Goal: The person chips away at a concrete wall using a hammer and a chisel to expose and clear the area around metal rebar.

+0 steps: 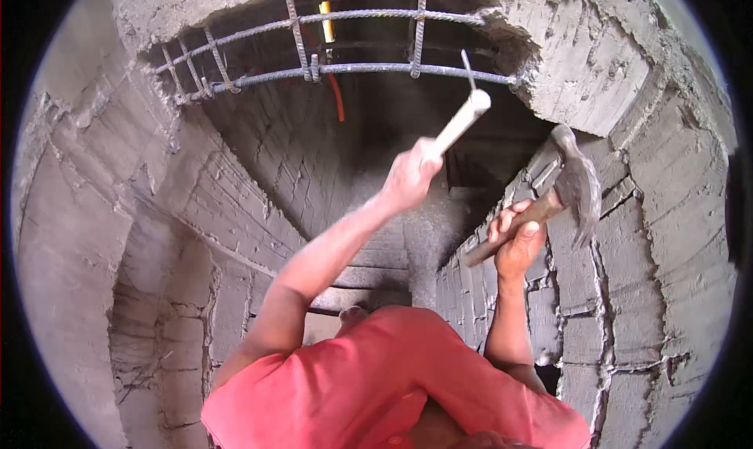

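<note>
My left hand (411, 174) is wrapped round a thick pale handle (461, 123) with a thin metal rod (468, 69) sticking out of its far end, like a chisel. The rod's tip points up and away, overlapping the lower steel bar (376, 68) in this view. On the right, my right hand (518, 241) grips the wooden handle of a claw hammer (582, 184). The hammer is tilted, its worn steel head up and to the right beside the broken concrete edge (580, 88). Both hands are apart from each other.
Ribbed rebar (420, 29) crosses the broken opening ahead. A yellow and white object (326, 21) and an orange strip (337, 98) hang behind it. Rough mortared block walls (635, 308) stand close on the right, with grey plastered walls (78, 261) on the left.
</note>
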Action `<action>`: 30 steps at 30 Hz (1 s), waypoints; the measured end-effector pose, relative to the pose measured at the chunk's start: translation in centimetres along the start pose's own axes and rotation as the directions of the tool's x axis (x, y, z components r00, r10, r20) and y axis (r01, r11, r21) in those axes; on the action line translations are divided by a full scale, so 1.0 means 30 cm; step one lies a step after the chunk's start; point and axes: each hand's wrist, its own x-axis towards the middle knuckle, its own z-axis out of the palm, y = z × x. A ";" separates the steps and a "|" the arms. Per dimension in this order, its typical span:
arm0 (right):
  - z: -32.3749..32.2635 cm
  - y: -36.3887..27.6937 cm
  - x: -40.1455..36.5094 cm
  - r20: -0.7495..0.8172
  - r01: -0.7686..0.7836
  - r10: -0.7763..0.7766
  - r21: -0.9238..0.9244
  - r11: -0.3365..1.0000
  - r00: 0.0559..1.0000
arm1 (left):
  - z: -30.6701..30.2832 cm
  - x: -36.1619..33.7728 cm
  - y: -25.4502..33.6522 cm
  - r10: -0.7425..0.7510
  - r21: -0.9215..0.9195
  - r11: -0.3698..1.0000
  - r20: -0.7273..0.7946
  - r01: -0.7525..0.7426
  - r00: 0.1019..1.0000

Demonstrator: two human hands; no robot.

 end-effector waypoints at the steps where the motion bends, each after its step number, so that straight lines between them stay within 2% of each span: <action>1: 0.017 0.004 -0.004 -0.022 0.017 -0.016 0.046 0.999 1.000 | 0.005 0.058 -0.032 -0.014 -0.060 0.998 0.029 0.016 0.999; 5: 0.085 -0.008 0.029 -0.011 0.045 -0.045 0.033 0.998 0.999 | 0.056 0.235 -0.071 0.000 -0.092 0.996 -0.037 -0.003 0.999; 10: 0.136 -0.039 0.106 -0.034 0.042 -0.043 -0.007 0.999 0.999 | 0.116 0.342 -0.117 -0.034 -0.182 0.983 -0.237 -0.010 0.971; 14: 0.188 -0.094 0.184 0.030 0.187 -0.185 -0.139 0.972 0.982 | 0.194 0.379 -0.106 -0.085 -0.266 0.964 -0.272 0.010 0.959; 17: 0.195 -0.131 0.257 0.172 0.360 -0.322 -0.285 0.889 0.931 | 0.264 0.397 -0.089 -0.132 -0.438 0.899 -0.268 0.001 0.954; 18: 0.201 -0.136 0.274 0.182 0.360 -0.317 -0.304 0.882 0.931 | 0.285 0.399 -0.084 -0.154 -0.491 0.871 -0.278 -0.003 0.948; 19: 0.212 -0.150 0.290 0.221 0.437 -0.380 -0.362 0.823 0.898 | 0.309 0.401 -0.075 -0.163 -0.510 0.860 -0.281 -0.004 0.946; 20: 0.231 -0.166 0.304 0.265 0.513 -0.439 -0.409 0.755 0.858 | 0.331 0.407 -0.066 -0.200 -0.587 0.809 -0.292 -0.010 0.935; 22: 0.265 -0.174 0.327 0.261 0.539 -0.473 -0.465 0.702 0.841 | 0.366 0.417 -0.050 -0.267 -0.711 0.703 -0.271 -0.005 0.925; 24: 0.255 -0.178 0.377 0.515 0.719 -0.506 -0.432 0.545 0.692 | 0.390 0.421 -0.030 -0.315 -0.743 0.669 -0.268 0.013 0.911; 26: 0.140 -0.182 0.411 0.658 0.710 -0.269 -0.671 0.214 0.703 | 0.361 0.417 0.015 -0.326 -0.741 0.672 -0.291 0.004 0.900; 27: 0.182 -0.166 0.432 0.636 0.687 -0.280 -0.713 0.144 0.719 | 0.344 0.416 0.031 -0.339 -0.732 0.681 -0.316 -0.001 0.886; 28: 0.243 -0.144 0.468 0.614 0.658 -0.293 -0.749 0.075 0.733 | 0.352 0.412 0.019 -0.262 -0.778 0.619 -0.331 -0.105 0.906; 29: 0.301 -0.157 0.500 0.460 0.477 -0.132 -0.862 0.172 0.878 | 0.389 0.416 -0.024 -0.232 -0.708 0.701 -0.340 -0.085 0.911; 30: 0.339 -0.172 0.519 0.277 0.259 0.049 -0.937 0.236 0.959 | 0.378 0.420 -0.031 -0.203 -0.626 0.777 -0.343 -0.062 0.917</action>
